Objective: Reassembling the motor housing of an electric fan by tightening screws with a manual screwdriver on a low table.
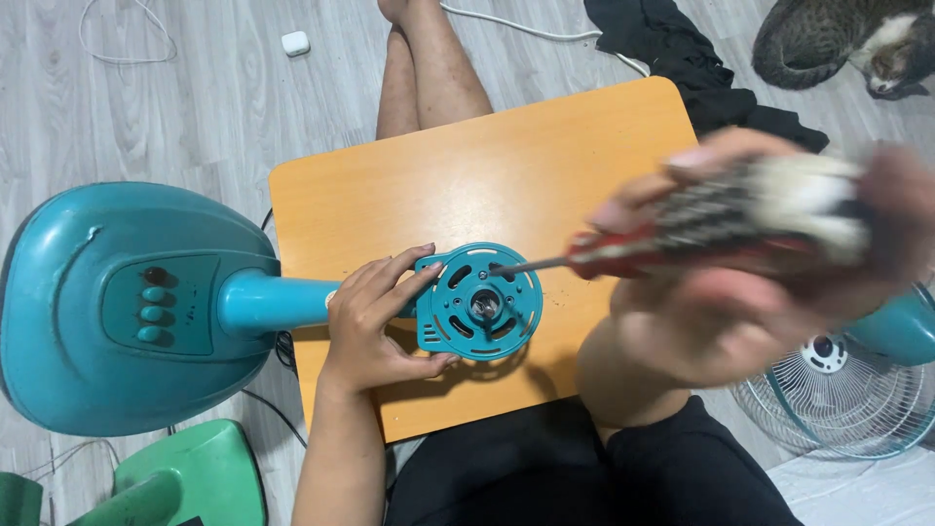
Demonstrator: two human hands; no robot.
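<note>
Teal plastic covers the motor housing (479,302) of a dismantled pedestal fan, a round faceplate with curved slots and a bare metal shaft at its centre, lying near the front edge of a small orange desk (545,146). The left hand (375,326) is curled around the housing's left side, thumb below and fingers over the top, gripping it. The right hand (769,258), blurred and close to the camera, is closed around the red handle of a screwdriver (623,253), whose thin metal shank runs leftward and slightly down, its tip touching the faceplate near the upper rim. The fan's neck extends from the housing past the desk's left edge to the wide teal base (117,312) with its row of buttons, so the long axis lies left to right and the faceplate faces up toward the camera. The desk stands on pale grey wood-look flooring, over the person's outstretched leg. A wire fan guard (838,399) rests off the desk's right edge, a tabby cat (847,39) lies beyond the far right corner beside dark cloth (682,49), and a green stool (185,477) sits off the front left corner.
</note>
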